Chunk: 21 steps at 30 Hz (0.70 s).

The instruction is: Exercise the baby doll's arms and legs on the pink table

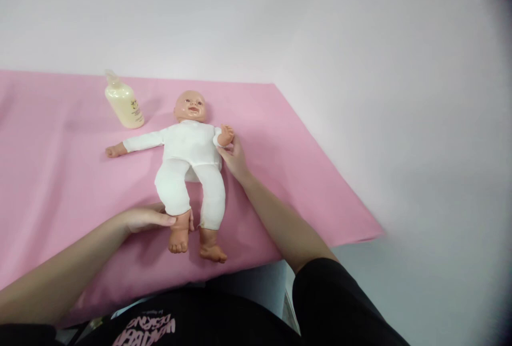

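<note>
A baby doll (191,141) with a white cloth body and bare plastic head, hands and feet lies face up, its head away from me. My left hand (150,219) is closed around the ankle of the leg on the left, thumb in front and fingertips showing on the far side. With my right hand (236,158) I grip the doll's arm on the right near its wrist, and that arm is bent upward. Part of my right fingers is hidden behind the doll's hand. The doll's other arm stretches out to the left.
A pump bottle (125,102) of pale yellow liquid stands left of the doll's head. Pink cloth (280,175) covers the table, whose corner juts out at the right. Behind the table is a white wall (224,21).
</note>
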Each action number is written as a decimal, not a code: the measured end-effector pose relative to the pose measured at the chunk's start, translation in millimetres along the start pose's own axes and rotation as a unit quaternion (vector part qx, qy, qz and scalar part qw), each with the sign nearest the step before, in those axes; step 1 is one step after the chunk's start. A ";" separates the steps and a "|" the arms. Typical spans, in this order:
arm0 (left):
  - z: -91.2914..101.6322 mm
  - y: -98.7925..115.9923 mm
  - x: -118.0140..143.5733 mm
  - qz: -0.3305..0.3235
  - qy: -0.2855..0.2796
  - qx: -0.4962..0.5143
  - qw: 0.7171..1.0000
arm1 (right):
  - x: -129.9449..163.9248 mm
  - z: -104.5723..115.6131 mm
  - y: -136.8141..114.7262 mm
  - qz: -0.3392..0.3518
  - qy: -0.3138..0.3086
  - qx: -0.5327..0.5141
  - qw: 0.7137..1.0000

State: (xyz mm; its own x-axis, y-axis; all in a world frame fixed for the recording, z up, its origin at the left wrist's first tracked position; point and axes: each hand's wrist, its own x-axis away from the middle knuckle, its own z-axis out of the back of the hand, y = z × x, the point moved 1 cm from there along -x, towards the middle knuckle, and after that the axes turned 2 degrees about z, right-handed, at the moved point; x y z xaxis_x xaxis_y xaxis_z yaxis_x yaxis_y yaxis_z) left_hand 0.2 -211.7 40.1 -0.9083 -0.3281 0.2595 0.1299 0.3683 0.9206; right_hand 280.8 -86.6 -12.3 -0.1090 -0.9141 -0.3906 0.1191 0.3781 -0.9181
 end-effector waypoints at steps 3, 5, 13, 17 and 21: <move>0.5 -0.7 0.4 0.002 0.001 -0.002 1.000 | -0.1 0.0 0.8 -0.001 0.002 0.001 1.000; 0.9 -1.2 0.6 0.001 0.001 -0.002 1.000 | -0.2 0.2 1.4 0.001 0.002 0.000 1.000; 1.7 -3.4 0.5 -0.003 0.003 0.010 1.000 | -0.6 0.7 3.3 0.003 -0.003 -0.003 1.000; 2.7 -4.7 1.2 -0.002 0.004 0.016 1.000 | 0.1 0.8 2.4 0.007 -0.007 0.008 1.000; 3.5 -6.2 2.2 0.005 0.005 0.018 1.000 | 0.5 1.1 0.2 0.002 -0.007 0.008 1.000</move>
State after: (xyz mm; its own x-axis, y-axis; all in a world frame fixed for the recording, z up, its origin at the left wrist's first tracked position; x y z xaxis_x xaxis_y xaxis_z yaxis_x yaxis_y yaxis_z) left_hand -4.0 -211.7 33.9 -0.9029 -0.3333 0.2714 0.1241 0.4023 0.9070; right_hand 281.9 -87.2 -12.6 -0.0944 -0.9143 -0.3939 0.1361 0.3801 -0.9149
